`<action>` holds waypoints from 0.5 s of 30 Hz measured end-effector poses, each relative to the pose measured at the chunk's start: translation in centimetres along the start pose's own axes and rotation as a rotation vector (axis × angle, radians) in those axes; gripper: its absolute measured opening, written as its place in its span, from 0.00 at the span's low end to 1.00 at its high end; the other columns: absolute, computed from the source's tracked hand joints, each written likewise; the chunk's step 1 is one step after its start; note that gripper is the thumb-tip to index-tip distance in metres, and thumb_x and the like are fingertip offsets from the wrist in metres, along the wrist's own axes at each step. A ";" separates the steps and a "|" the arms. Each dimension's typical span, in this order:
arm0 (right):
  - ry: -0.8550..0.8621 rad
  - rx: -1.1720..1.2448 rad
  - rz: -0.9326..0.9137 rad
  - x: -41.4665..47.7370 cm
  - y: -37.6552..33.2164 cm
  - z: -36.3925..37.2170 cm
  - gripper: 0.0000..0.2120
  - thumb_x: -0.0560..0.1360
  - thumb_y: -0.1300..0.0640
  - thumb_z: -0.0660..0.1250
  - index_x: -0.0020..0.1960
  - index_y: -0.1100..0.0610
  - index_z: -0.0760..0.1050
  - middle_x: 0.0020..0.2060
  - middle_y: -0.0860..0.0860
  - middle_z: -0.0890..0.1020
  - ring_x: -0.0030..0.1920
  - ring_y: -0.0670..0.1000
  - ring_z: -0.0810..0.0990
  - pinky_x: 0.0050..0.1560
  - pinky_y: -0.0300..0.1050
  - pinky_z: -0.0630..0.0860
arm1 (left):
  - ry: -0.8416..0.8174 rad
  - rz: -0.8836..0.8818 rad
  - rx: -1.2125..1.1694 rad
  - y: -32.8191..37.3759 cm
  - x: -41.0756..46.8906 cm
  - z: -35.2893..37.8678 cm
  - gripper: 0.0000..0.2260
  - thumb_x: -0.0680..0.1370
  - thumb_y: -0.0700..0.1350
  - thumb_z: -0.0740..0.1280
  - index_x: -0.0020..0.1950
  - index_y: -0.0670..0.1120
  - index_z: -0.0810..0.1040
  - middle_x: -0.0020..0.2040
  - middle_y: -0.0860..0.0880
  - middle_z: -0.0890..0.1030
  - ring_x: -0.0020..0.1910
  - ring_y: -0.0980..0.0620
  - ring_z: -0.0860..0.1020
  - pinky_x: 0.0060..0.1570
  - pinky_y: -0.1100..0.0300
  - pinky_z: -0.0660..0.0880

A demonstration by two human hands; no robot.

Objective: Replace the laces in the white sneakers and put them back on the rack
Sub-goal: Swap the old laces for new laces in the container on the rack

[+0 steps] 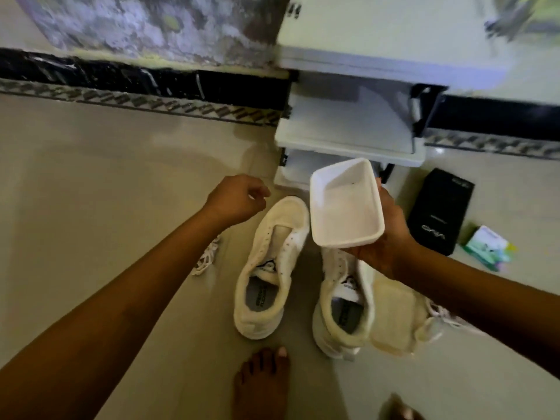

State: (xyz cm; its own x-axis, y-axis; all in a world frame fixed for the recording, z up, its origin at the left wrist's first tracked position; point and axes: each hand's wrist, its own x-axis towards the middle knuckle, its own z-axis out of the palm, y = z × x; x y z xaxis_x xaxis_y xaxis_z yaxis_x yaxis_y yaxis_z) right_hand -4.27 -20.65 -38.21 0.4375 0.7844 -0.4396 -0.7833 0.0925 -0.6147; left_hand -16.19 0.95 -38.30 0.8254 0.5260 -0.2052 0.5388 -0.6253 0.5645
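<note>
I see left sneaker (269,268) and right sneaker (342,304) side by side on floor (91,192), frame centre. Rack (348,131) above them. Tub (345,204) in right hand (385,234), overlapping right sneaker's toe. Left hand (236,198) upper left of left sneaker. Laces (207,257) left of sneakers. Box (439,210) right of tub, carton (488,248) beyond. Foot (260,386) bottom centre.

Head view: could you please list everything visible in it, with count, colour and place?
sneakers: two, white, unlaced, side by side on floor, centre.
laces: two bundles, white, on floor either side of sneakers.
tray: one, white, held above right sneaker.
cloth: one, pale yellow, beside right sneaker.
rack: one, white, against wall ahead.
box: one, black, floor right of rack.
packet: one, green-white, right of box.
feet: two, bare, bottom edge.
left hand: one, empty, loosely curled, left of sneakers.
right hand: one, gripping tray.
</note>
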 end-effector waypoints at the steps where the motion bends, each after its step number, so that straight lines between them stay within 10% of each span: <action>1: 0.027 -0.021 -0.043 -1.2 -0.9 -0.9 0.19 0.78 0.41 0.54 0.53 0.52 0.76 0.40 0.52 0.84 0.40 0.54 0.84 0.40 0.51 0.81 | -0.018 0.059 -0.015 2.1 0.0 0.7 0.10 0.74 0.40 0.69 0.55 0.46 0.82 0.53 0.49 0.82 0.50 0.54 0.78 0.53 0.60 0.74; 9: 0.185 0.117 -0.225 -8.7 -4.0 -8.3 0.23 0.79 0.43 0.53 0.39 0.51 0.83 0.37 0.50 0.83 0.36 0.50 0.84 0.34 0.45 0.81 | -0.308 0.362 0.293 11.6 -0.9 7.9 0.13 0.76 0.46 0.66 0.60 0.52 0.79 0.58 0.52 0.80 0.53 0.51 0.78 0.50 0.62 0.72; 12: 0.290 0.170 -0.346 -10.3 -3.2 -11.2 0.15 0.72 0.41 0.66 0.50 0.51 0.79 0.46 0.51 0.82 0.44 0.53 0.83 0.43 0.50 0.80 | -0.418 0.501 0.408 13.9 -1.0 10.0 0.19 0.75 0.45 0.66 0.66 0.53 0.73 0.62 0.51 0.77 0.58 0.52 0.75 0.53 0.62 0.72; 15: 0.383 0.210 -0.420 -11.1 -2.6 -13.6 0.14 0.77 0.44 0.59 0.47 0.49 0.81 0.42 0.49 0.83 0.43 0.51 0.83 0.43 0.48 0.80 | -0.567 0.615 0.475 15.8 -1.0 12.1 0.22 0.76 0.45 0.66 0.70 0.52 0.69 0.65 0.49 0.73 0.63 0.49 0.72 0.59 0.55 0.72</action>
State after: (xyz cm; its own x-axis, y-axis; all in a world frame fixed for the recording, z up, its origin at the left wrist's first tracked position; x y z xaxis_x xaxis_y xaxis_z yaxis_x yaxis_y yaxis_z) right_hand -1.04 -37.94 -40.68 0.8254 0.3816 -0.4161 -0.5627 0.4960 -0.6613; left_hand -6.40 -16.44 -38.87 0.8782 -0.2504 -0.4075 -0.1059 -0.9326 0.3449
